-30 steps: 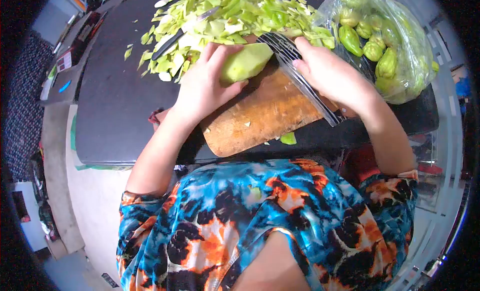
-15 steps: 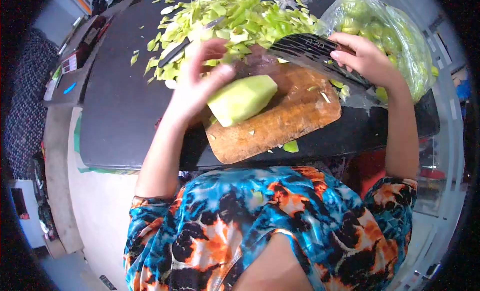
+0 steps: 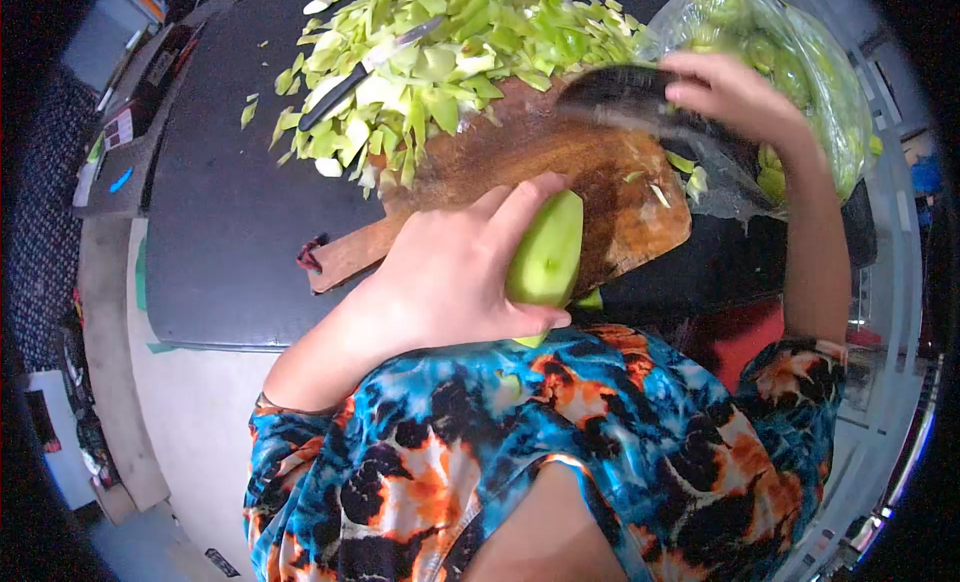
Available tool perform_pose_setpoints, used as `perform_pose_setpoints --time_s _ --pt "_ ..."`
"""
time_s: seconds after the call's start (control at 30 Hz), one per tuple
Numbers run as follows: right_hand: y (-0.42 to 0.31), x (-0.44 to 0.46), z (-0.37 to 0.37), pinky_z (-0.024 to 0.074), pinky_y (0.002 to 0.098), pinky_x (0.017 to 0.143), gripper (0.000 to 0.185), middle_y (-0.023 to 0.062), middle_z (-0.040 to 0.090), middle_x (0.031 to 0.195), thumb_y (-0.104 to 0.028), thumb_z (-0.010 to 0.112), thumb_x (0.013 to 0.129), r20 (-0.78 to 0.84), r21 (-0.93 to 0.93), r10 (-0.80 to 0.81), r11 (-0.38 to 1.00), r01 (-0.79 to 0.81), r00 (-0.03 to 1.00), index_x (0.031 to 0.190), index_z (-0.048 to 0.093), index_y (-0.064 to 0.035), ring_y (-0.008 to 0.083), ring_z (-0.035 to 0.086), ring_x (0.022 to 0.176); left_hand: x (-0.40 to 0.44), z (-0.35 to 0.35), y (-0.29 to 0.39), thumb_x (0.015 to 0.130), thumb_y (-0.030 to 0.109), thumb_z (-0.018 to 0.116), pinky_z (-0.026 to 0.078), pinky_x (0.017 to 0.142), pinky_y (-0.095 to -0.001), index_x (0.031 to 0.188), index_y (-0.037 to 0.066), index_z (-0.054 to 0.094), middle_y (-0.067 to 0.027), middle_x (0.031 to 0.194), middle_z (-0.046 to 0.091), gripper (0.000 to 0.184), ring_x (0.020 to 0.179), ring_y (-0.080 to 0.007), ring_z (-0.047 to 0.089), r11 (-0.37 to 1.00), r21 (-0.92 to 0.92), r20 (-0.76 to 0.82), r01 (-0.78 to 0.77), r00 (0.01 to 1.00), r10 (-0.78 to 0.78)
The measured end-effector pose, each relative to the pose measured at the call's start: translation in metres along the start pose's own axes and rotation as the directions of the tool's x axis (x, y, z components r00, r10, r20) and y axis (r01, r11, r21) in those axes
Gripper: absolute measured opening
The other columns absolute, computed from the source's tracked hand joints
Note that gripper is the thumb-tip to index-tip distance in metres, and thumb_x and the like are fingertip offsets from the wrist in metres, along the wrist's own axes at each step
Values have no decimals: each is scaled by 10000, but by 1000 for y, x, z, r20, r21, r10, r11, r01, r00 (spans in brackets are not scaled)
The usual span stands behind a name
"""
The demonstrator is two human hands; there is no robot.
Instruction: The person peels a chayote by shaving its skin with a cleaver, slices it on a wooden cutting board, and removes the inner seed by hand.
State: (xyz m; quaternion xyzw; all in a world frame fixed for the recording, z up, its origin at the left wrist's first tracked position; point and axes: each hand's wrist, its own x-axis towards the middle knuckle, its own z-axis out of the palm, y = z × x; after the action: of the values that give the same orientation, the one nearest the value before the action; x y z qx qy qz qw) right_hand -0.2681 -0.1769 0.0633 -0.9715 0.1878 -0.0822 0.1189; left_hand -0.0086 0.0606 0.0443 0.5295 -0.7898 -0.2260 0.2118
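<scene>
My left hand (image 3: 450, 267) is closed round a peeled pale-green fruit (image 3: 548, 267), thumb at its near end and fingers over its far end. The fruit stands at the near edge of the wooden cutting board (image 3: 625, 222), close to my shirt; I cannot tell whether it touches the board. In my right hand (image 3: 735, 97) is a dark, broad-bladed cleaver (image 3: 625, 97), blurred by motion, held above the board's far right side. Its handle is hidden by my fingers. A paring knife with a black handle (image 3: 333, 98) lies on the heap of green peelings (image 3: 440, 72).
A clear plastic bag (image 3: 790, 57) of green produce stands at the far right of the black table (image 3: 230, 242). The board's handle (image 3: 350, 254) points left, with a dark red cord (image 3: 310, 252) at its end. Small scraps lie on the board.
My left hand has come down from beside the peelings and taken hold of the fruit, which has been turned and drawn nearer to me. The cleaver, still in my right hand, has shifted slightly.
</scene>
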Motion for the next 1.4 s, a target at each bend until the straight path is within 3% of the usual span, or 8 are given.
perform_pose_setpoints --time_s 0.17,0.3,0.43,0.77,0.87,1.03,1.2,1.4 --pt "48 14 -13 465 284 563 294 84 581 723 -241 515 934 -406 -600 -142 787 -146 903 1095 570 -1 176 572 610 -4 1 2 638 263 775 532 728 -450 1283 90 410 -245 1065 610 760 880 -414 631 976 -132 146 172 977 -153" --pt "-55 22 -43 465 250 601 226 34 570 722 -81 517 918 -343 303 523 848 -435 780 1109 558 33 123 596 676 -6 16 -5 637 179 751 525 785 -440 1272 67 406 -245 1078 601 731 957 -420 606 995 -101 -75 -13 997 5" --pt "-99 14 -39 425 205 536 313 -12 548 751 -83 494 936 -298 554 679 695 -458 671 1231 498 23 58 532 616 0 24 -14 617 131 773 498 879 -395 1254 43 413 -200 1069 603 737 1022 -336 609 981 -190 -137 -25 991 -2" --pt "-111 -26 -14 396 182 503 342 1 536 741 -183 534 952 -344 672 533 715 -193 773 1240 496 -4 53 508 563 11 18 -53 599 138 863 417 976 -351 1282 23 365 -112 1180 529 853 1108 -207 529 644 -750 -392 -153 887 -246" --pt "-129 -28 -10 387 195 524 264 -14 506 713 -150 568 926 -342 670 549 711 -212 762 1144 564 0 51 477 555 16 25 -62 602 67 829 431 964 -383 1242 43 409 -132 1173 527 766 1111 -260 533 909 -314 -661 -274 751 -2" --pt "-117 -35 7 379 209 522 263 -32 488 691 -159 578 920 -316 653 516 727 -212 796 1132 575 -3 48 444 549 23 20 -58 586 33 793 417 977 -407 1179 52 494 -158 1174 504 665 1118 -359 492 911 332 -312 -243 884 349" --pt "-121 -42 14 366 220 498 269 -26 510 677 -207 591 915 -260 593 527 748 -296 809 1096 596 -7 50 445 542 19 13 -62 633 150 853 407 1005 -367 1347 48 378 -111 1333 450 864 1208 -237 468 940 -293 -361 -174 931 60" --pt "-126 -46 18 349 211 488 246 -25 528 662 -252 557 939 -209 646 583 685 -337 785 987 631 -23 39 433 532 22 14 -58 684 342 821 468 920 -351 1315 53 436 -147 1148 613 794 1079 -245 596 961 -264 -162 81 979 -127"
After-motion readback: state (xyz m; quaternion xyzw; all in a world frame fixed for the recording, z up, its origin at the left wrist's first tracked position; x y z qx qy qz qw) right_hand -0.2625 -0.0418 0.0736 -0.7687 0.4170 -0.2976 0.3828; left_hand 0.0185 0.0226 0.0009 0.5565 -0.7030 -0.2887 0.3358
